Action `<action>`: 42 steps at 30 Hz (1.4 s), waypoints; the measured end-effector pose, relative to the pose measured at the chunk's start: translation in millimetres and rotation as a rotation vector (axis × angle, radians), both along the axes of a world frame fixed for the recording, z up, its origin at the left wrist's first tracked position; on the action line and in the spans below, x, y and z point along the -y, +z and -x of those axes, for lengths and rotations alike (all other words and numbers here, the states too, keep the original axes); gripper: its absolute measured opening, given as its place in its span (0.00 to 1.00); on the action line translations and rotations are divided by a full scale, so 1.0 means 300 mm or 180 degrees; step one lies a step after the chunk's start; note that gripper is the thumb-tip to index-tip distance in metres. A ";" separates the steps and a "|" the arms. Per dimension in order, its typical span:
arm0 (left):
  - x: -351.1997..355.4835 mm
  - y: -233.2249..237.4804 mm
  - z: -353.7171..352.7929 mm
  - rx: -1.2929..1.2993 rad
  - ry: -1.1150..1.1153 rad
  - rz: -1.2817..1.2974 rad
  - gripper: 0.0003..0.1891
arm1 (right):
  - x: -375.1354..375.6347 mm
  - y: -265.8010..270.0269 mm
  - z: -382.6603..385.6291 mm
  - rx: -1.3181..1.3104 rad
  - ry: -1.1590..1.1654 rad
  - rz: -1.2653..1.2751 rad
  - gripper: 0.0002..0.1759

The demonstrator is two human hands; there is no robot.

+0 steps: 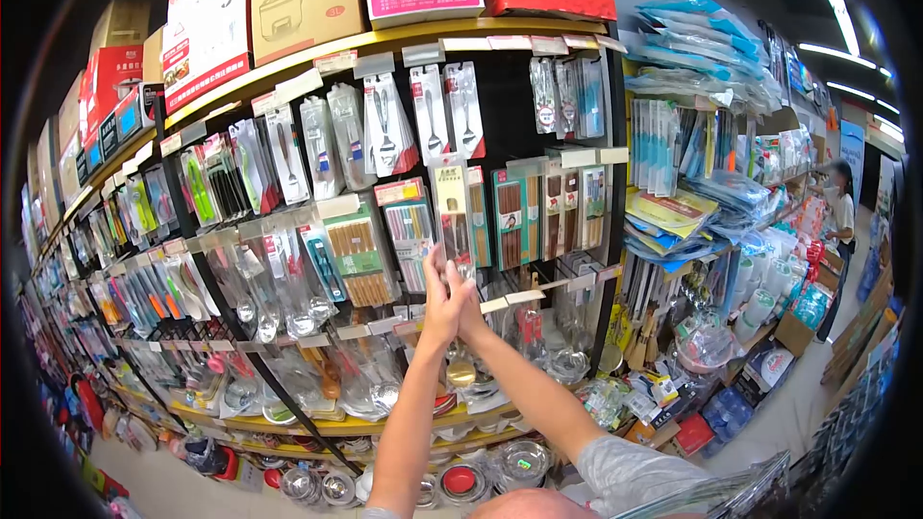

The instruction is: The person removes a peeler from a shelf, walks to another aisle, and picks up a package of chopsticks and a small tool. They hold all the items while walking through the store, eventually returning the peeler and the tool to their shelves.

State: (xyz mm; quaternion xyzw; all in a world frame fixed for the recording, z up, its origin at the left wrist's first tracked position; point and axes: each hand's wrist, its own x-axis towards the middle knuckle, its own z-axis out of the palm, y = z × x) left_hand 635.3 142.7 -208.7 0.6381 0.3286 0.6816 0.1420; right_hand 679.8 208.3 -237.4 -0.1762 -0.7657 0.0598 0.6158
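Note:
A slim clear pack with a cream top card and dark sticks (452, 216), probably chopsticks, is upright in front of the rack. My left hand (440, 296) closes on its lower end, fingers pointing up along its left side. Pressed close beside it, my right hand (467, 303) grips the same end; its fingers are partly hidden. Behind the pack hang other chopstick packs, among them a teal-backed pack (511, 221) to the right and a pack of pastel sticks (408, 238) to the left. Carded spoons (432, 113) hang above.
Boxed rice cookers (306, 5) stand on the top shelf. Ladles and spoons (308, 317) hang lower left. Steel bowls and lids (522, 461) lie near the floor. Stacked plastic-wrapped goods (697, 48) fill the right side. A person (839, 221) stands in the right aisle.

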 end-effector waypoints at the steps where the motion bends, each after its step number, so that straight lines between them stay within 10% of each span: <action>1: -0.008 0.011 -0.005 0.0008 0.0058 -0.0077 0.45 | -0.028 -0.019 0.060 -0.0957 0.1533 0.0810 0.22; 2: -0.018 0.016 -0.010 0.0010 0.0109 -0.0159 0.47 | -0.047 -0.034 0.097 -0.1942 0.3047 0.1610 0.25; 8: -0.058 -0.028 -0.033 -0.0340 0.0061 0.0048 0.60 | -0.282 -0.103 0.100 -0.0999 0.3549 0.1099 0.34; 15: -0.122 -0.016 -0.043 -0.1097 0.1030 0.0384 0.66 | -0.102 0.125 -0.077 -0.0594 0.4298 0.2631 0.31; 34: -0.181 0.494 -0.104 -0.1368 -0.0276 0.2971 0.47 | -0.276 0.383 -0.316 0.0236 0.4972 0.2372 0.35; 42: -0.504 0.636 -0.102 -0.1227 0.0166 0.3311 0.47 | -0.388 0.537 -0.323 -0.1100 0.4364 0.3045 0.26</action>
